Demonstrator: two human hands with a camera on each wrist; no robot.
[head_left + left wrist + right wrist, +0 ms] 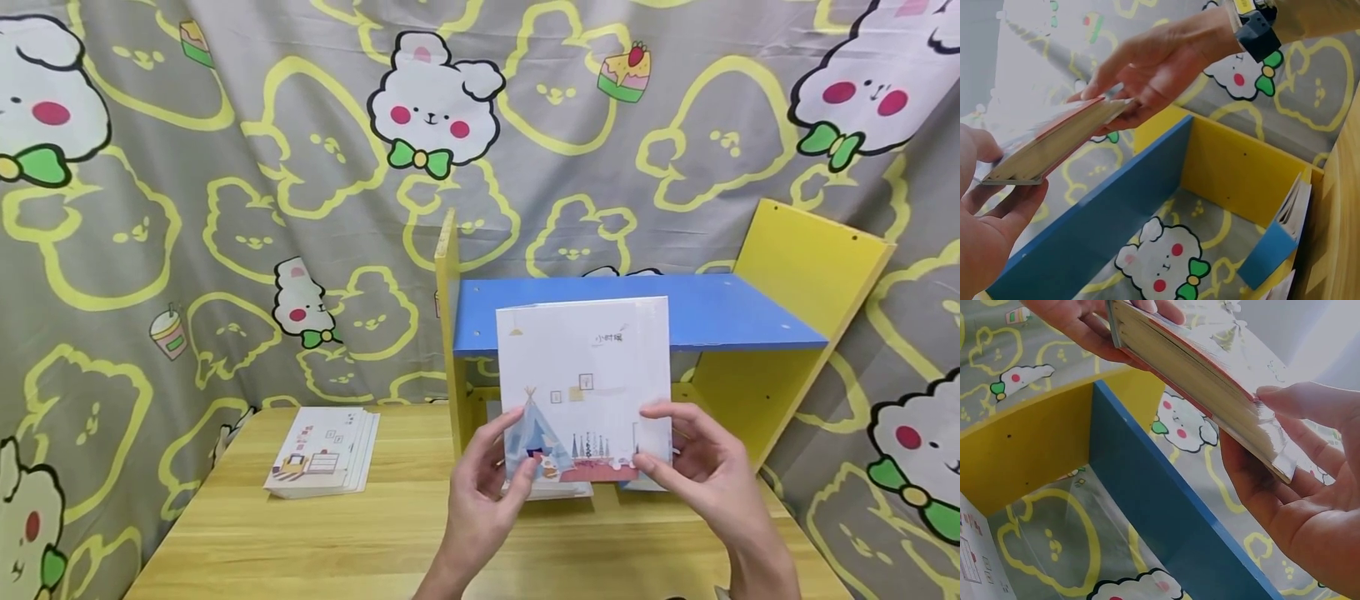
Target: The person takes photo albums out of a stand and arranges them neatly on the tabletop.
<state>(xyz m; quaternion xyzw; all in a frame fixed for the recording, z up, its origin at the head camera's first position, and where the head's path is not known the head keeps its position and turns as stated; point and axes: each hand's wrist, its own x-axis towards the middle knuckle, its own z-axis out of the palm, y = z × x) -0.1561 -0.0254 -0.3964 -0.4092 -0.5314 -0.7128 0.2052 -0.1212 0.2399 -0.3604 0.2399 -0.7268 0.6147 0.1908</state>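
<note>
Both hands hold up a thick square white book in front of the shelf. Its cover shows a blue tent, small wall pictures and a few characters near the top. My left hand grips the lower left side, thumb on the cover. On the lower right side, my right hand pinches it, thumb and a finger in front and the other fingers behind. The book's pale page edges show in the right wrist view, where the pages at one corner look ruffled.
A shelf unit with yellow side panels and a blue board stands on the wooden table. Partly hidden below the board are white and blue books. Several thin white booklets lie stacked at left. A patterned curtain hangs behind.
</note>
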